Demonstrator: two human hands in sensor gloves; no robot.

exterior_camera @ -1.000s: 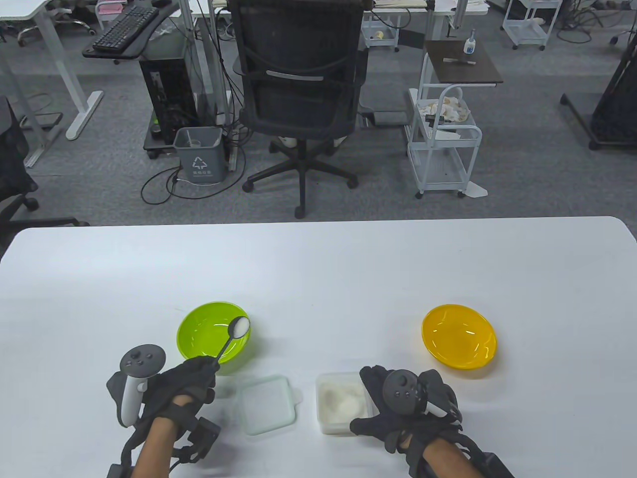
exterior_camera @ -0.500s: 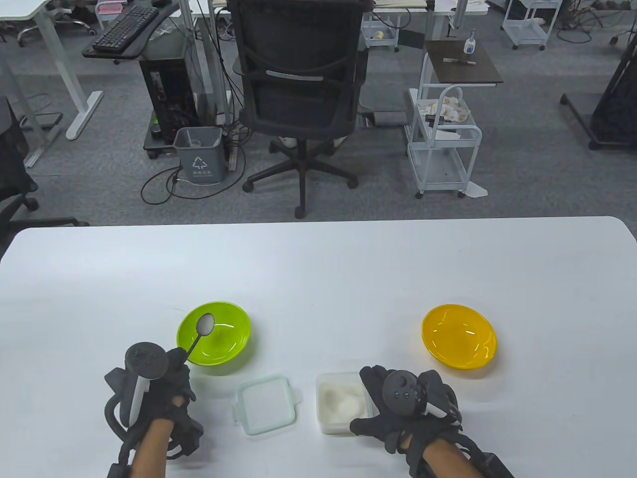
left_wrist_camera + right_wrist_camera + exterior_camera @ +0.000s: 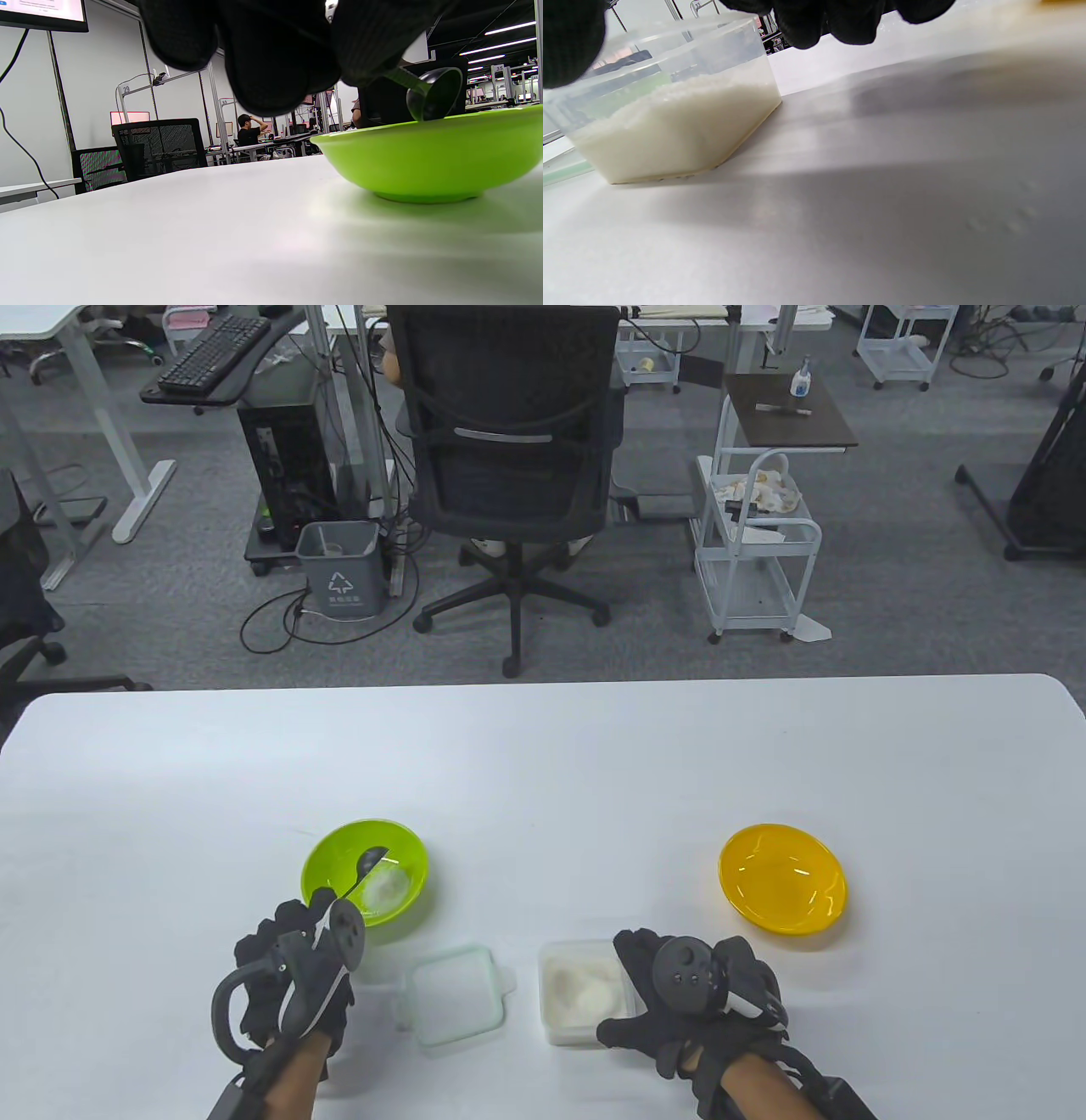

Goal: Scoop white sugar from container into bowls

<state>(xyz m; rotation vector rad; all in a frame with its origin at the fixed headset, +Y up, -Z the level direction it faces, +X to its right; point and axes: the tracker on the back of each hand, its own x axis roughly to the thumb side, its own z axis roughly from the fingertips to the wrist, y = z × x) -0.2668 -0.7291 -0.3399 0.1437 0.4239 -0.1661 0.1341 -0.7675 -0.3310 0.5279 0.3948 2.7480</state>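
Note:
My left hand (image 3: 297,959) grips the handle of a dark spoon (image 3: 369,863), tipped on its side over the green bowl (image 3: 327,844). A small heap of white sugar (image 3: 386,886) lies in that bowl. In the left wrist view the spoon's bowl (image 3: 435,93) is turned over above the green bowl's rim (image 3: 424,127). My right hand (image 3: 679,993) holds the right side of the clear sugar container (image 3: 581,993), which shows in the right wrist view (image 3: 670,118) about half full. The yellow bowl (image 3: 782,878) stands at the right with no sugar seen in it.
The container's clear lid (image 3: 454,994) with a green rim lies flat between my hands. The white table (image 3: 543,763) stretches far beyond the bowls. An office chair (image 3: 509,458) stands behind the table's far edge.
My left hand rolled over and tipped the spoon. The sugar that was on the spoon now lies in the green bowl. My right hand has not moved.

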